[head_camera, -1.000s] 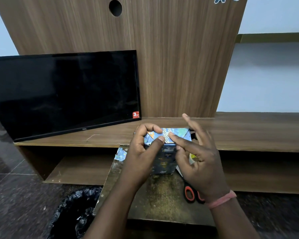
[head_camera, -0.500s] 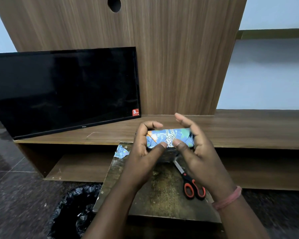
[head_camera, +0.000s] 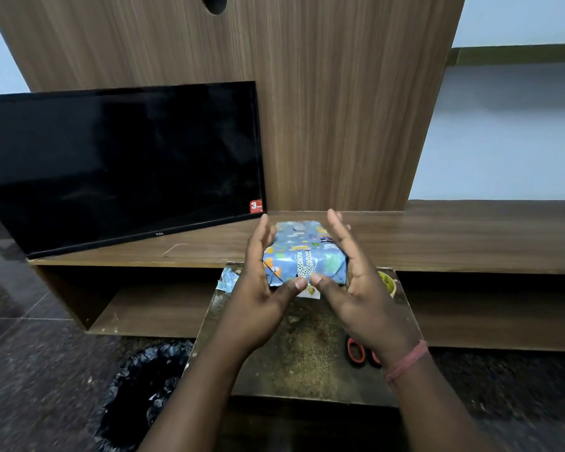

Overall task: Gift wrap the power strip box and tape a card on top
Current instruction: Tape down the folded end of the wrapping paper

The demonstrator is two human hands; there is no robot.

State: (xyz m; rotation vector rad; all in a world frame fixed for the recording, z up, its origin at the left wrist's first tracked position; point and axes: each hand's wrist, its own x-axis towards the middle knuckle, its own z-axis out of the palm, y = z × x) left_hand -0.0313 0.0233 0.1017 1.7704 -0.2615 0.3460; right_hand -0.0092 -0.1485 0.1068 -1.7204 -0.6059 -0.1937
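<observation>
The power strip box, wrapped in blue patterned paper, is held above the far end of a small worn table. Its long axis points away from me. A dotted strip of tape runs down its near end. My left hand presses flat against the left side and my right hand against the right side, fingers straight. Both thumbs meet at the lower edge of the near end. A pale scrap with a gold spot peeks out below the box; whether it is the card I cannot tell.
Orange-handled scissors lie on the table, partly behind my right wrist. A yellowish tape roll sits at the table's far right corner and a paper scrap at its far left. A black-bagged bin stands left, with a TV on the wooden shelf.
The box stood on end with fingers pressing its taped top. It has tipped over and now lies lengthwise between my palms, and my fingers have straightened along its sides.
</observation>
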